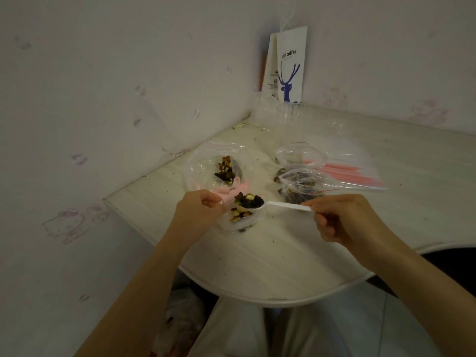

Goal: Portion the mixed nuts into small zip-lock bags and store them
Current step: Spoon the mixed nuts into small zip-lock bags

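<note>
Filling: right hand [342,220] pinches loaded spoon [283,205] over small bag [243,224]; left hand [195,210] pinches its rim. Next, tip nuts [249,199] in.

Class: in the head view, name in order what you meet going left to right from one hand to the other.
Left hand → spoon → right hand. The bag under the spoon overlaps it, so it is left out.

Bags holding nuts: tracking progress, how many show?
3: held bag in the left hand under the spoon, far bag by the wall, right bag beyond the right hand. Others may be hidden.
</note>
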